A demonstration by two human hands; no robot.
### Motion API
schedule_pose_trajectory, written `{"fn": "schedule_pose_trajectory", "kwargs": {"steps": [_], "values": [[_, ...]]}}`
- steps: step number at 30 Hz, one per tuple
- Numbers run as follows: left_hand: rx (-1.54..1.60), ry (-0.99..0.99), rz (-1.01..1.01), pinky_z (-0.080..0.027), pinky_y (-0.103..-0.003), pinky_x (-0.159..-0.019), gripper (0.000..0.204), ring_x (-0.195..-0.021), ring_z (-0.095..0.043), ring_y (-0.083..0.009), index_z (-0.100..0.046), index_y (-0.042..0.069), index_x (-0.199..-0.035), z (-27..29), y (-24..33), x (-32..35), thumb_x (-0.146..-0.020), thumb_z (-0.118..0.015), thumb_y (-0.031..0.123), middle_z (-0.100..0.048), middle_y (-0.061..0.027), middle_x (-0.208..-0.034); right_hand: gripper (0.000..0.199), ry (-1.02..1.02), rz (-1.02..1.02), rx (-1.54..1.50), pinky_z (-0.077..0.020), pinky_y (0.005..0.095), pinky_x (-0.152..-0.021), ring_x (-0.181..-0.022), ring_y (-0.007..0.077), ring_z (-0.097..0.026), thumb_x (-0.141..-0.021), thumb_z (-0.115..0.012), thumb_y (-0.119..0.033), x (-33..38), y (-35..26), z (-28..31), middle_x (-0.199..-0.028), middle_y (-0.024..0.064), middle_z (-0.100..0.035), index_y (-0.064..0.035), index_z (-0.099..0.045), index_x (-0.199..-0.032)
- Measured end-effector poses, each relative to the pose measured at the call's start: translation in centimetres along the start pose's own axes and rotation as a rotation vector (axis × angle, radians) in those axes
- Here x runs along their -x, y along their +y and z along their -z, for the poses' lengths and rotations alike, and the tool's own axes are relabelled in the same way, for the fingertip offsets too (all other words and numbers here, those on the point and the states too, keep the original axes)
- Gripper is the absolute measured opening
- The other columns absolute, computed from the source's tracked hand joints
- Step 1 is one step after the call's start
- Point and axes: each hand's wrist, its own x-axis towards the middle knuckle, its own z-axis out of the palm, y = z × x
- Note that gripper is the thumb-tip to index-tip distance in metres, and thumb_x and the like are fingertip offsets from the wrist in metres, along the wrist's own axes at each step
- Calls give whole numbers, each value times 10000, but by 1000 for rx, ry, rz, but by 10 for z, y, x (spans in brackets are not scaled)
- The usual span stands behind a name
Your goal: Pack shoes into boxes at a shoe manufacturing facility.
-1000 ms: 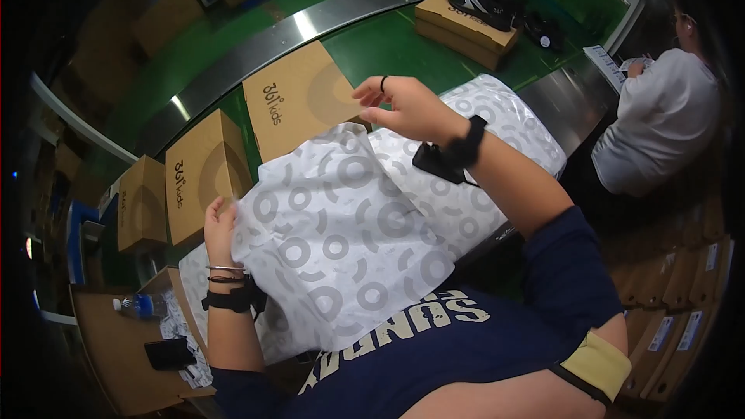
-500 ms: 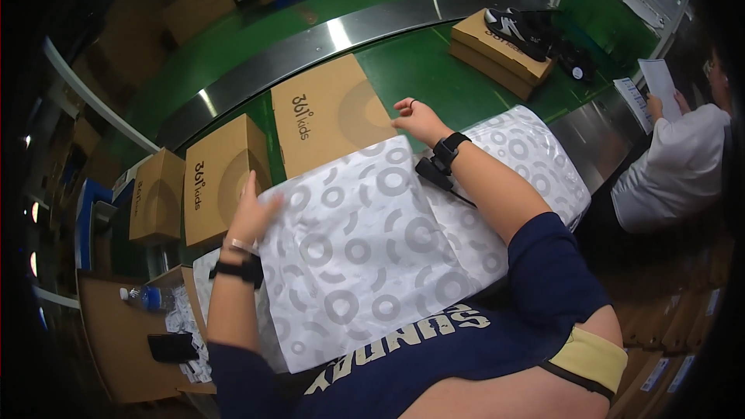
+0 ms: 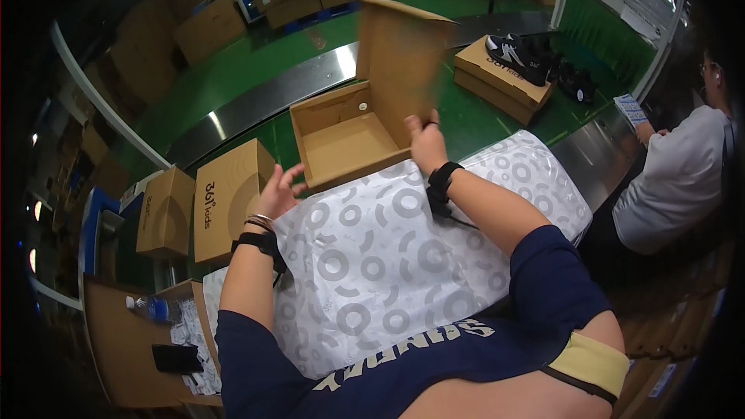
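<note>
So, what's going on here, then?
A person in a dark blue top has both hands at an open cardboard box, its lid standing up. The right hand is at the near right corner; the left hand is by the near left corner, though contact is hard to tell. White patterned paper lies spread between box and person. Two closed boxes stand to the left.

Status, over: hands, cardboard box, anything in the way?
Left hand open by cardboard box, near-left corner, contact unclear. Right hand at near-right corner, grip unclear. Box open, lid up. White patterned paper close along near side.
</note>
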Motion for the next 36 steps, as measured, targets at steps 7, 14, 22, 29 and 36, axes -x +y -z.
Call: {"fn": "schedule_pose_trajectory", "kwargs": {"steps": [7, 14, 22, 29, 36], "values": [[-99, 469, 7, -424, -338, -841, 473, -976, -513, -189, -421, 83, -1185, -32, 7, 34, -869, -461, 433, -519, -125, -1104, 670, -270, -769, -639, -354, 523, -878, -1141, 398, -361, -853, -345, -562, -2, 63, 27, -1303, 174, -319, -82, -237, -1309], [-1389, 660, -906, -290, -391, -975, 846, -1130, -387, -318, -188, 7, -1317, -163, -32, 152, -682, -708, 212, -357, -224, -1234, 884, -920, -678, -62, -447, 405, -807, -1136, 288, -394, -785, -575, -409, 119, -44, 134, -1314, 159, -326, -71, -14, -1378], [-50, 421, -304, -343, -327, -956, 723, -1104, -430, -249, -186, -1, -1291, -156, -107, 137, -673, -559, 46, -405, -141, -1199, 844, -1020, -387, -357, -248, 299, -1016, -1212, 202, -335, -668, -655, -72, 179, -78, 125, -1302, 131, -361, -9, -168, -1354], [70, 287, -312, -475, -361, -798, 497, -939, -552, -248, -361, -15, -1181, -100, 23, 3, -718, -502, 100, -510, -172, -1066, 544, -950, -347, -561, -494, 305, -769, -902, 185, -582, -718, -625, -42, 19, -99, 55, -1075, 113, -552, -4, -386, -1205], [-238, 536, -95, -451, -325, -695, 355, -812, -562, -210, -491, -45, -1111, -21, 8, -76, -802, -494, 129, -587, -118, -937, 616, -718, 236, 566, -436, 369, -825, -923, 349, -553, -719, -657, -226, 6, -32, -32, -1051, 259, -532, 41, -386, -1204]]}}
